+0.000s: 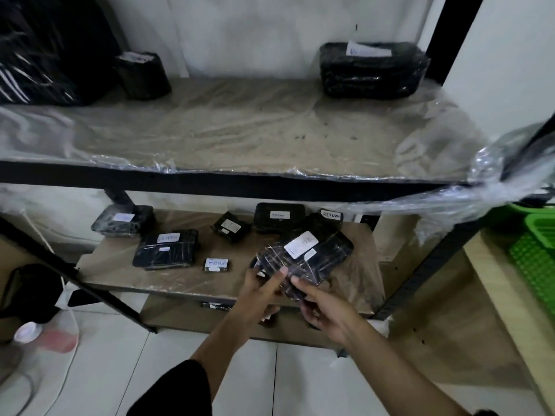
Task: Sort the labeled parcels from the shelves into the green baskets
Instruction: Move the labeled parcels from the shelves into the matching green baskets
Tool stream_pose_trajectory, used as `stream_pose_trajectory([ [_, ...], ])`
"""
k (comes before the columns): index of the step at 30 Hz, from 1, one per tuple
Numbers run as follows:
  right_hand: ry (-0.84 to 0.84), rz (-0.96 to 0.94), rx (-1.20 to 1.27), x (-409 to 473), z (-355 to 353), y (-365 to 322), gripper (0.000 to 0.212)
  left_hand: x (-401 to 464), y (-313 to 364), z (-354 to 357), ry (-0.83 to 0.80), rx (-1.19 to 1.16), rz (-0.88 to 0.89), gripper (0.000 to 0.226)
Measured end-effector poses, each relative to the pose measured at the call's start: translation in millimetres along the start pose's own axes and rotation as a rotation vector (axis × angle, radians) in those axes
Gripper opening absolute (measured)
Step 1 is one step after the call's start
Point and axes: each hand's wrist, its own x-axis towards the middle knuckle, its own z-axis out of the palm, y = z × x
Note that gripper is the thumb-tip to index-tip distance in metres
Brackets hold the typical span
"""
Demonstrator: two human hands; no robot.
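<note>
We hold one black, plastic-wrapped parcel in both hands above the lower shelf. Our left hand pinches its near left corner, thumb on top; our right hand grips the near edge, fingers curled beneath. A white label faces up, just beyond our fingertips; its writing is too blurred to read. The parcel looks light and fairly stiff, and its film wrap is probably slippery, so we judge the edges the safest hold. Past our fingers lie more labelled parcels, one marked "Return" to the left of our left thumb. The green baskets sit well to the right of our right hand, with the black shelf post and loose hanging plastic wrap between.
</note>
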Motion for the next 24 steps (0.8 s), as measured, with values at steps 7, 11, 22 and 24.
stream_pose_trajectory([
  [7, -0.078, -0.196, -0.041, -79, -9, -35, 0.066, -52, 36, -19, 0.011, -0.347, 0.134, 0.058],
  [11, -0.083, -0.247, -0.109, -125, -20, -49, 0.068, -93, 48, -43, -0.036, -0.271, 0.199, 0.044],
  [22, -0.073, -0.312, -0.264, -222, -28, -28, 0.059, -167, 55, -40, -0.118, -0.125, 0.255, 0.032],
  [24, -0.047, -0.338, -0.248, -237, -38, -33, 0.074, -169, 61, -25, -0.129, -0.085, 0.275, 0.022],
])
